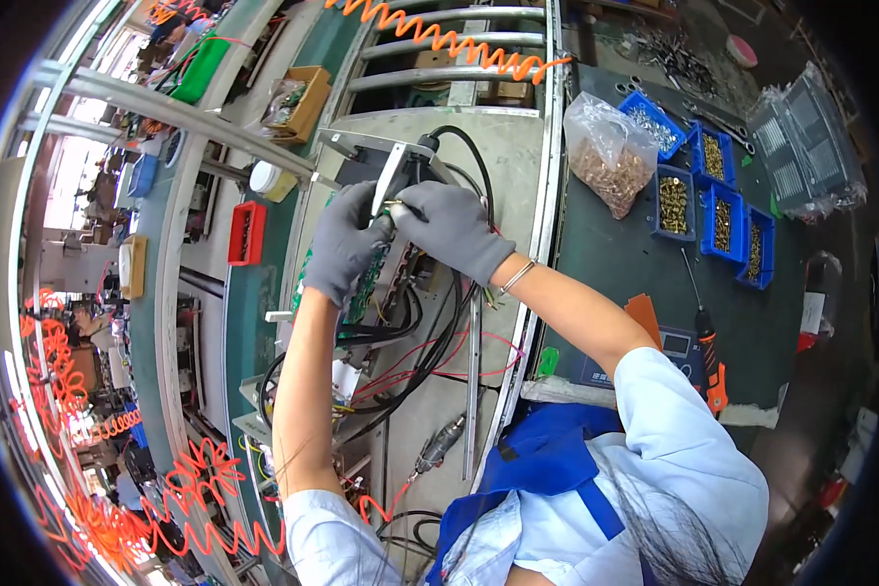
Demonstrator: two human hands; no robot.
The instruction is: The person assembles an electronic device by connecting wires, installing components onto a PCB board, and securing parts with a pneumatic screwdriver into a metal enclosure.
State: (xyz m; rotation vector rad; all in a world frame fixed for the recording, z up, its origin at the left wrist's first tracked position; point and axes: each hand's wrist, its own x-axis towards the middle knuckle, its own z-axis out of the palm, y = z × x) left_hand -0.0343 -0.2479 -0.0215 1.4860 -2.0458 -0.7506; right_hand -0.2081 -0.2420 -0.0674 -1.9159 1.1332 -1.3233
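Observation:
Both my hands wear grey gloves and meet over an opened metal device (361,146) with wiring inside. My left hand (342,244) is closed beside a pale metal bracket (391,174), above a green circuit board (366,288); what its fingers hold, if anything, is hidden. From the right, my right hand (449,227) pinches at the bracket's lower end. A small brass-coloured piece shows at its fingertips, too small to name. A thick black cable (469,142) loops from the device behind my right hand. More black cables (430,352) and thin red wires (479,342) run below my wrists.
On the right bench are blue bins (673,200) of small brass fasteners, a plastic bag (610,156) of similar parts and an orange-handled screwdriver (705,337). An air tool (439,444) lies nearer me. A red bin (247,234) stands left; a coiled orange hose (449,39) hangs ahead.

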